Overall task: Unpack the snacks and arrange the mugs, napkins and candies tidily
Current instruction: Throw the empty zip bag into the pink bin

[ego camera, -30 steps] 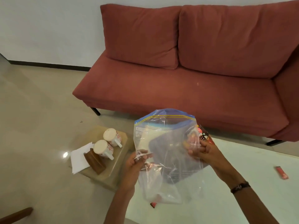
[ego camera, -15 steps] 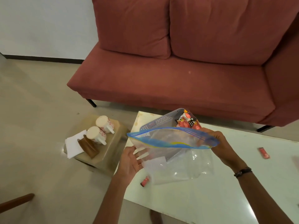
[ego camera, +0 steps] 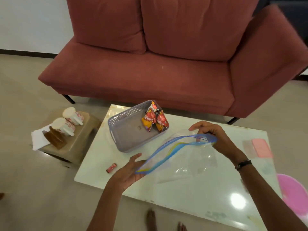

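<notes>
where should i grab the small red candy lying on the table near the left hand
Pinch the candy across its short width, coming straight down from above. It lies flat on the white table, long and narrow, with bare surface all round, so nothing blocks either long side.

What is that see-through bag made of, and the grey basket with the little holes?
The bag looks like thin, clear, glossy plastic film: the table shows through it, it crinkles and it has a blue zip strip. The basket seems to be stiff, matte grey moulded plastic, judging by its even lattice of holes and rounded rim.
</notes>
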`<state>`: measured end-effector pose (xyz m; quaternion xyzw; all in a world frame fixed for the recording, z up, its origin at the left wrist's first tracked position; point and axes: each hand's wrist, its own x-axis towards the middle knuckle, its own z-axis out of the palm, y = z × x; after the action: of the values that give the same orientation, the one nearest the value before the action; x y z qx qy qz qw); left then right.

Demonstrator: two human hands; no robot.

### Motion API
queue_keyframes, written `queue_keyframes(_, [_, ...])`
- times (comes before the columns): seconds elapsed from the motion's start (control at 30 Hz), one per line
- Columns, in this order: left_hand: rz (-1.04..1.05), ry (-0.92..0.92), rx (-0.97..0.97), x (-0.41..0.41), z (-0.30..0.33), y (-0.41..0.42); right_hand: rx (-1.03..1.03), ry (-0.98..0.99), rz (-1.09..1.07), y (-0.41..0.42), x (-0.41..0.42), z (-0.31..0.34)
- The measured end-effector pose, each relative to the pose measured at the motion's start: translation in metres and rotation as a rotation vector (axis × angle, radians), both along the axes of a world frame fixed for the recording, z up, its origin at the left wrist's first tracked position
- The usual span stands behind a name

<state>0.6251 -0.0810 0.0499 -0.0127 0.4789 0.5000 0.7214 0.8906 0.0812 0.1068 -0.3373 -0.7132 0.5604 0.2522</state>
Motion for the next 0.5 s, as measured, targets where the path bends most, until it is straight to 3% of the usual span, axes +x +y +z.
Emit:
queue_keyframes(0.07, [-0.026, 0.158, -0.028, 0.015, 0.004, 0.005, -0.106, 0.044, -0.104, 0.003, 0.015, -0.013])
queue_keyframes(0.2, [-0.048, 0.487, 0.014, 0.025, -0.006, 0.029, -0.713, 0.217, -0.383, 0.000, 0.033, -0.031])
queue_keyframes(0.3, [-0.050, 0.720, 0.048, 0.037, -0.010, 0.044, -0.852, 0.121, -0.290, -0.008, 0.050, -0.058])
queue_keyframes(0.37, [-0.042, 0.840, 0.168, 0.044, -0.017, 0.048, -0.911, 0.129, -0.181, -0.014, 0.060, -0.077])
queue_keyframes(0.5, [-0.178, 1.310, 0.332, 0.060, -0.036, 0.049, -1.053, 0.227, -0.167, -0.020, 0.075, -0.091])
